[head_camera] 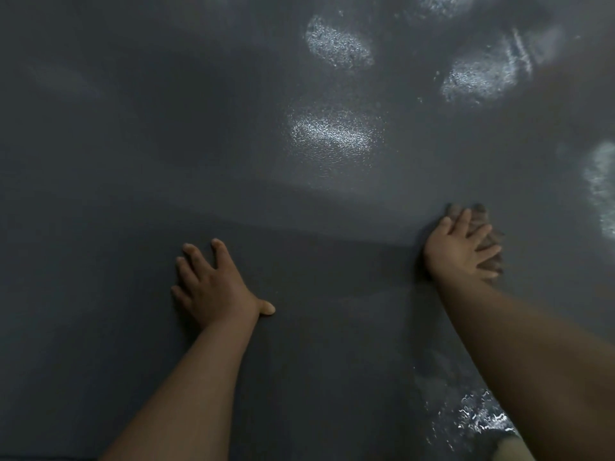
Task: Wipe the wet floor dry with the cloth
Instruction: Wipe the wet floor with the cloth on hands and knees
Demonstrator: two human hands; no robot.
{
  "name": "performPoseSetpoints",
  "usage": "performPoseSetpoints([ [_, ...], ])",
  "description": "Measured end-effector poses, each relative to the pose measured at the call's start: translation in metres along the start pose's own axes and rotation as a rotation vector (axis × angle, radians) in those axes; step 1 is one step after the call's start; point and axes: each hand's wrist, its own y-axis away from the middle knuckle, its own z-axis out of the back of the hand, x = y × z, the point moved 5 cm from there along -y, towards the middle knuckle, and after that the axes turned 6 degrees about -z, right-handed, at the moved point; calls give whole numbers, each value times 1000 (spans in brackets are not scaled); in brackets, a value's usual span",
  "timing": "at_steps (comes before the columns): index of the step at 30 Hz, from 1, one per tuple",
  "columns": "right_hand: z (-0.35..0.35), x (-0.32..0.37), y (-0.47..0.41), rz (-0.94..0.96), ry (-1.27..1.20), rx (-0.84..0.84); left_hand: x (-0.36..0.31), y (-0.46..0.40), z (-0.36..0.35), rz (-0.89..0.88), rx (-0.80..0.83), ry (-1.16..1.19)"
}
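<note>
You were mid-wipe: your right hand (461,246), fingers spread flat, pressed the dark cloth (489,242) onto the floor (100,161) while your left hand (213,287) braced, fingers apart; next you likely needed to reach the wet patches (332,133) ahead.

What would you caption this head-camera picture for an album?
Right hand presses a dark cloth on the grey floor; left hand rests flat; wet patches glisten ahead.

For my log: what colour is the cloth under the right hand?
Dark grey-brown cloth, seen in the head view.
</note>
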Motion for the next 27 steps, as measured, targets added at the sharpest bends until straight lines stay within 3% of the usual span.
performPoseSetpoints([
  [4, -30, 57, 65, 302, 93, 40, 0, -1, -1, 2, 3, 5],
  [11, -87, 98, 219, 1109, 332, 203, 5, -2, -2, -5, -29, 4],
  [16, -78, 86, 198, 1328, 467, 141, 3, -2, -1, -24, -25, -16],
  [19, -62, 70, 156, 1189, 440, 94, 7, 1, -2, -61, -8, -44],
  [25, -16, -9, 62, 444, 252, 34, 22, 23, -9, -267, 22, -84],
  [27, -14, -24, 61, 306, 193, 66, 29, 31, -11, -307, 39, -78],
])
